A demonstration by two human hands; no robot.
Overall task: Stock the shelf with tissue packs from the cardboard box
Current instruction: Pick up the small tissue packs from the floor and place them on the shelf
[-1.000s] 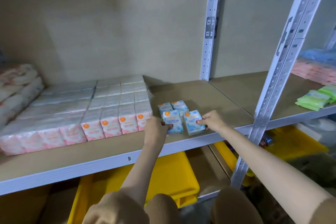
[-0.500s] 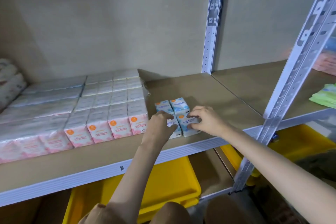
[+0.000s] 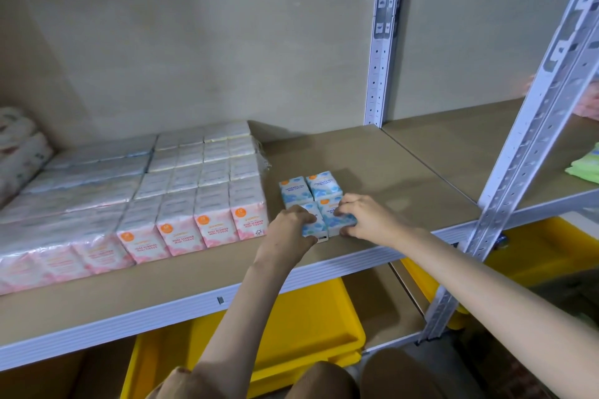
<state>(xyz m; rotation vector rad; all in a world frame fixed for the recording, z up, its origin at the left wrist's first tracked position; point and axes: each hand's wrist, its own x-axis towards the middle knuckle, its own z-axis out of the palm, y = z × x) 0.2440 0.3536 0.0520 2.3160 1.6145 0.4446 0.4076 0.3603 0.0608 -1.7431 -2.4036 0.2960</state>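
Observation:
Several blue-and-white mini tissue packs sit in a small block on the brown shelf board (image 3: 372, 172). The two rear blue packs (image 3: 309, 186) stand free. My left hand (image 3: 291, 225) grips the front left blue pack (image 3: 313, 228) and my right hand (image 3: 364, 215) grips the front right blue pack (image 3: 337, 219), pressing the two together. To the left lies a large block of pink rose-scented tissue packs (image 3: 194, 197), some in clear wrap. The cardboard box is not in view.
A white perforated upright (image 3: 382, 42) stands at the back, and another upright (image 3: 531, 139) rises at the front right. Yellow bins (image 3: 308, 317) sit on the lower level. Green packs (image 3: 583, 168) lie far right, soft white rolls (image 3: 19, 152) far left.
Both hands closed in on the two front blue packs and pushed them together against the rear pair. The view has shifted slightly closer and downward.

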